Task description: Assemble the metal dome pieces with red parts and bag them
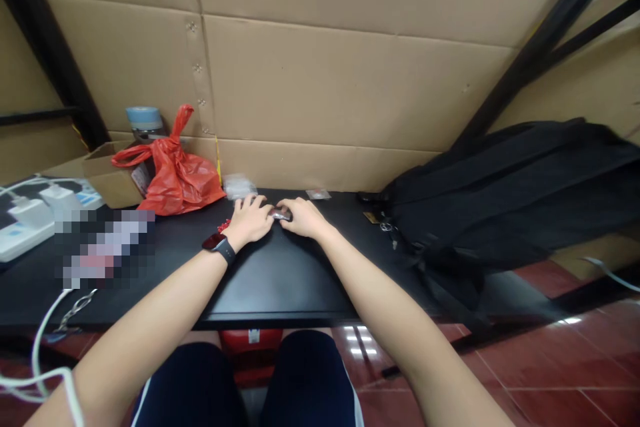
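On the black table, my left hand [250,220] and my right hand [304,217] come close together around a small dark shiny object [281,214]. The fingers of both hands are bent onto its two ends; its kind is too small and covered to make out. Beside my left hand lies a small red beaded item [225,225], partly hidden by that hand. A black watch [220,246] is on my left wrist. Behind my left hand sits clear crumpled plastic [239,185], and a small flat clear packet [319,194] lies behind my right hand.
A tied red plastic bag [183,180], a cardboard box [113,177] and a blue-lidded bottle [145,119] stand at the back left. A white power strip [25,237] with chargers lies far left. A black backpack [525,193] fills the right side. Cardboard [320,80] walls the back.
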Available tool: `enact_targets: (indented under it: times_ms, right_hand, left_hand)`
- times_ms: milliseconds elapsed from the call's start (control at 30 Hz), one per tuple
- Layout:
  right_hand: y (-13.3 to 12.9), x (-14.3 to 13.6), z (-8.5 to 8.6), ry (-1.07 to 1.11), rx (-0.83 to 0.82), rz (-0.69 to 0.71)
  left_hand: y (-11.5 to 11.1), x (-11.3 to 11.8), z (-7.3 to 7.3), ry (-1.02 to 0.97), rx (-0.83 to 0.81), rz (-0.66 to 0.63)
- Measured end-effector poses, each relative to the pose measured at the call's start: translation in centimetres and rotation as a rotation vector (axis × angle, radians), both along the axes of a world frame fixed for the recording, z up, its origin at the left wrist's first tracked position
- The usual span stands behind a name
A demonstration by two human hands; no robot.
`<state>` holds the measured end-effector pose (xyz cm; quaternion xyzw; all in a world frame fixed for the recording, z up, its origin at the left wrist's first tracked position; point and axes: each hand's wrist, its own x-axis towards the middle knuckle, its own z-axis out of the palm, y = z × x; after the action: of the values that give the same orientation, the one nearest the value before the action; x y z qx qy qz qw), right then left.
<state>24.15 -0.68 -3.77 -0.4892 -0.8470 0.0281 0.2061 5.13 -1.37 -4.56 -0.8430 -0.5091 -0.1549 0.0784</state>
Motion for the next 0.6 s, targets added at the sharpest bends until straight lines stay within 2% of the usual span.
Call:
enact_targets:
  times_ms: [100,267,467,600]
  right_hand:
    - [0.3,0.4,-0.1,0.127,-0.055,0.024]
    - [0.7,1.8,-0.2,0.400,-0.218,0.075]
    - [1.5,2.9,-0.9,0.414,-0.293,0.109]
    - [1.9,2.8,-1.2,0.540,-0.378,0.100]
  left_hand:
    - [0.0,-0.2,0.6,-0.005,-0.004,0.005]
    - [0.3,-0.7,0.8,-0.070,-0.022,-0.072]
    - [0.9,-0.9,0.2,-0.143,-0.091,-0.089]
    - [1.2,-1.3,0.1,-0.150,-0.091,-0.103]
